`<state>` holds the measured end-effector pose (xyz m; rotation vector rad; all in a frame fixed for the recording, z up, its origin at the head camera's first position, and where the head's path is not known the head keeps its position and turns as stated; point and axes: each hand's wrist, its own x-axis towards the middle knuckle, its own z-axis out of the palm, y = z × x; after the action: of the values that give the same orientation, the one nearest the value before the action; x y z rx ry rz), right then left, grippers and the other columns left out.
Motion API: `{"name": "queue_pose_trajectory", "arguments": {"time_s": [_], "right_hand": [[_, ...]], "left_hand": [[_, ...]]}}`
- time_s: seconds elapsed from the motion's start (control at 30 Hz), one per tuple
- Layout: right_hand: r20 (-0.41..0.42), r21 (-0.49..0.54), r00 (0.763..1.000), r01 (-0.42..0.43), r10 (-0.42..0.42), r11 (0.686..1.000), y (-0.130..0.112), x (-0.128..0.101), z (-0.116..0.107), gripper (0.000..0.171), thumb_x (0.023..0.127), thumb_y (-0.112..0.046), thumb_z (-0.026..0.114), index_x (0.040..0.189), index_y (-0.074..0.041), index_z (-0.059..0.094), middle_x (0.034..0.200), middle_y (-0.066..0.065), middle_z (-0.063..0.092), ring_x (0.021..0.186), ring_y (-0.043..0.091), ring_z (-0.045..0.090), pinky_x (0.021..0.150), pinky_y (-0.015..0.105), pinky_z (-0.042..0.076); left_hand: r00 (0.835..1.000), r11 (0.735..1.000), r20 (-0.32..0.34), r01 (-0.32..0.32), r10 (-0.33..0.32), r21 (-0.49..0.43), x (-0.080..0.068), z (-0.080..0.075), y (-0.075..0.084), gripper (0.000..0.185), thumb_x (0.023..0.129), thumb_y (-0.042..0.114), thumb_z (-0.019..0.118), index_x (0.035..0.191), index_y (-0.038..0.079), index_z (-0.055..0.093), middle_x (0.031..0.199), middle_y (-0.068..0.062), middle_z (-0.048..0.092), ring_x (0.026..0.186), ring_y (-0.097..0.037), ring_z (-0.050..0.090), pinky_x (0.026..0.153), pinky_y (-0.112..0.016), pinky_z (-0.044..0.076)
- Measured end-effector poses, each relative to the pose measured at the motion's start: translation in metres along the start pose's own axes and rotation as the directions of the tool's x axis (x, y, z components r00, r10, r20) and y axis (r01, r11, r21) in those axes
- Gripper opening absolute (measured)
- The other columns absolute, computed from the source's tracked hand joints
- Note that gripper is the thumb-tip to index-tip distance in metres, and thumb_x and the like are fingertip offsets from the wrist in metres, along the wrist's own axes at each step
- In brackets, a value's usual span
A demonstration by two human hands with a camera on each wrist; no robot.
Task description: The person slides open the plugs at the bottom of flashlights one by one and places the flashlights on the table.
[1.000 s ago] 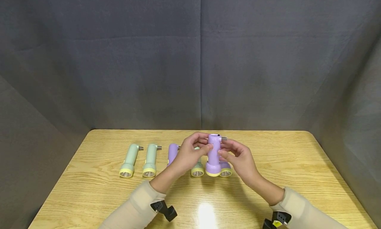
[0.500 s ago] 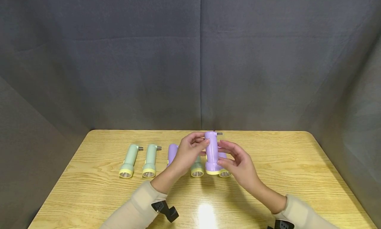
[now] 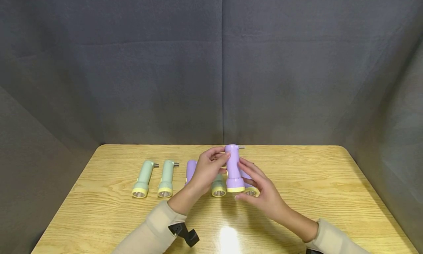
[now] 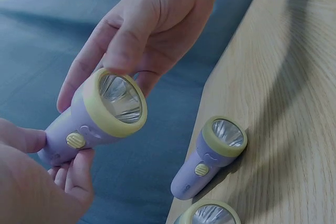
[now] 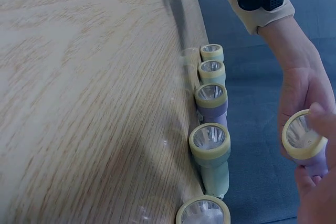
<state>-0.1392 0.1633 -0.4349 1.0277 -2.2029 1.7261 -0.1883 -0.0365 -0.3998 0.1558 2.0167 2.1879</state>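
The left hand (image 3: 206, 169) grips a purple torch (image 3: 233, 168) by its fingers; the right hand (image 3: 261, 189) rests open beside it. Five more torches (image 3: 165, 178) lie in a row on the surface (image 3: 314, 180), two partly hidden behind the hands.

Low in the head view's centre, a table (image 3: 297, 195) bears a row of flashlights running left to right. Leftmost lies one flashlight (image 3: 143, 178), a second flashlight (image 3: 166, 177) just right of it. Right of centre, a held flashlight (image 3: 233, 169) stands above the row, between the left hand (image 3: 206, 169) and right hand (image 3: 261, 189).
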Motion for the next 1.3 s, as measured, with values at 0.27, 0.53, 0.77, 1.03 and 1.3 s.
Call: {"name": "queue_pose_trajectory", "arguments": {"time_s": [0.27,0.53,0.77,1.03,1.3], "right_hand": [[-0.024,0.020,1.000,-0.002,0.003,1.000,0.003,-0.001,0.000,0.080,0.080,0.016,0.076,0.151,0.007,0.041,0.158,0.028,0.032,0.141,0.009,0.041,0.103,0.026,0.049],[-0.045,0.093,0.998,-0.037,0.041,0.995,0.004,-0.002,-0.006,0.078,0.081,0.017,0.073,0.151,0.008,0.039,0.157,0.031,0.030,0.141,0.009,0.041,0.101,0.026,0.050],[-0.042,0.138,0.996,-0.071,0.078,0.988,0.003,-0.002,-0.011,0.074,0.084,0.015,0.072,0.150,0.010,0.040,0.157,0.031,0.032,0.142,0.008,0.039,0.102,0.025,0.050],[-0.033,0.203,0.993,-0.104,0.113,0.974,0.003,-0.005,-0.017,0.071,0.085,0.013,0.073,0.148,0.012,0.041,0.158,0.028,0.034,0.142,0.009,0.040,0.103,0.028,0.050],[-0.016,0.251,0.991,-0.127,0.136,0.960,0.000,-0.012,-0.030,0.065,0.088,0.014,0.069,0.146,0.017,0.040,0.157,0.015,0.041,0.138,0.009,0.047,0.101,0.029,0.051]], "left_hand": [[0.999,0.999,0.040,-0.016,0.017,-0.037,0.000,-0.003,-0.004,0.041,0.101,0.012,0.065,0.138,-0.003,0.056,0.118,-0.016,0.064,0.099,-0.016,0.066,0.089,-0.043,0.059],[0.993,0.998,0.102,-0.055,0.058,-0.035,0.000,-0.004,-0.005,0.050,0.095,-0.002,0.068,0.143,-0.003,0.053,0.128,-0.023,0.063,0.112,-0.026,0.066,0.092,-0.036,0.058],[0.985,0.997,0.157,-0.076,0.074,0.006,-0.001,-0.004,-0.006,0.056,0.094,-0.005,0.068,0.148,-0.002,0.049,0.132,-0.021,0.062,0.117,-0.027,0.063,0.097,-0.032,0.054],[0.978,0.996,0.195,-0.084,0.078,0.023,-0.003,-0.001,-0.006,0.060,0.094,-0.004,0.068,0.150,0.001,0.047,0.135,-0.019,0.061,0.122,-0.030,0.061,0.098,-0.034,0.054],[0.979,0.998,0.198,-0.058,0.051,0.030,-0.001,0.013,-0.008,0.059,0.094,-0.002,0.070,0.149,0.002,0.049,0.133,-0.018,0.061,0.121,-0.029,0.062,0.097,-0.035,0.055]]}}
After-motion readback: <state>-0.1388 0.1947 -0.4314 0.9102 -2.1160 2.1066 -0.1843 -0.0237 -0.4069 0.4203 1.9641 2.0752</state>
